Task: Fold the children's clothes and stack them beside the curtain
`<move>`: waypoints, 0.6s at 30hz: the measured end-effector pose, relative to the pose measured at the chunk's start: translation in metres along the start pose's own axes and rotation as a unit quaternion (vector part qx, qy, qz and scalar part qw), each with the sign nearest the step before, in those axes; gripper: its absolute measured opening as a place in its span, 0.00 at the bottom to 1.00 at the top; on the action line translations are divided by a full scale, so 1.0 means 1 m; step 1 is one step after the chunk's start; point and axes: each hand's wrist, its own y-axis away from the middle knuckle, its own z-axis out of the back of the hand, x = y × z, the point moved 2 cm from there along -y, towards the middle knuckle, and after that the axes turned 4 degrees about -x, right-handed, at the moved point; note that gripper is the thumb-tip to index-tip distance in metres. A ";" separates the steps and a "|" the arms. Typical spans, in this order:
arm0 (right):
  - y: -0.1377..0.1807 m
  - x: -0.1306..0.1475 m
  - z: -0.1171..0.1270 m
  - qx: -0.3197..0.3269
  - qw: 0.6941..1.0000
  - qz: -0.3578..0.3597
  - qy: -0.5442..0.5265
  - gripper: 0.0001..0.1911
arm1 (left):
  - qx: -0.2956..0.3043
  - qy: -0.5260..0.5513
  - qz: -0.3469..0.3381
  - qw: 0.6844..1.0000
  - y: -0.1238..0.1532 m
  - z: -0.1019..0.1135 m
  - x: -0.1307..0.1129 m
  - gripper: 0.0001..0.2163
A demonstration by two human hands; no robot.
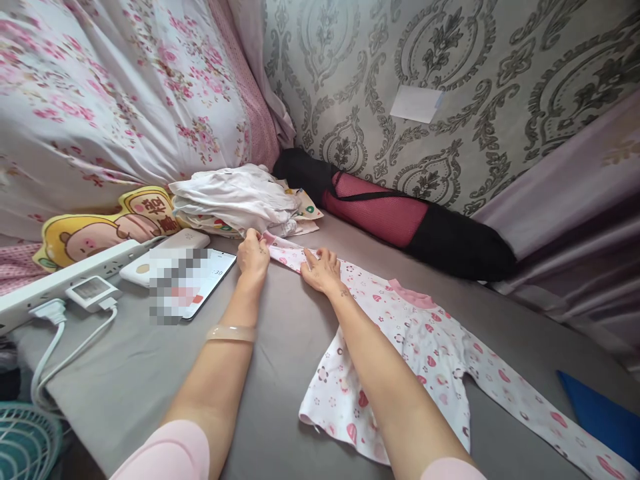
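A small white long-sleeved top (430, 347) printed with pink hearts and a pink collar lies spread on the grey bed sheet (280, 333). My left hand (253, 255) pinches the cuff end of its far sleeve, fingers closed on the cloth. My right hand (323, 269) lies flat on the same sleeve a little nearer the body of the top, fingers stretched out. A clear bangle (231, 333) sits on my left wrist.
A heap of white clothes (235, 197) lies just beyond my hands. To the left are a phone (193, 283), a white power bank (167, 252), a power strip (65, 280) with cables, a yellow cartoon cushion (100, 230) and a fan (25, 443). A red-and-black bag (400, 220) lines the wall.
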 end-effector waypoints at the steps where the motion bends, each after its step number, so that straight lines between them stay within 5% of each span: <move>1: -0.001 0.002 0.001 0.005 1.000 -0.003 0.001 0.27 | 0.001 -0.011 -0.004 1.000 0.001 0.001 -0.002 0.12; 6: -0.005 0.008 0.005 0.015 1.000 -0.006 0.005 0.30 | -0.082 -0.070 -0.066 0.992 0.010 0.003 -0.018 0.14; 8: -0.005 0.008 0.005 0.018 1.000 -0.011 0.009 0.31 | -0.046 -0.057 -0.137 0.988 0.014 -0.006 -0.028 0.13; 12: -0.005 0.006 0.004 0.012 1.000 -0.018 0.005 0.28 | 0.123 -0.048 -0.271 0.953 0.023 -0.038 -0.036 0.14; 18: 0.000 0.000 -0.006 -0.021 1.000 0.003 -0.005 0.31 | 0.114 -0.118 -0.308 0.937 0.021 -0.058 -0.018 0.18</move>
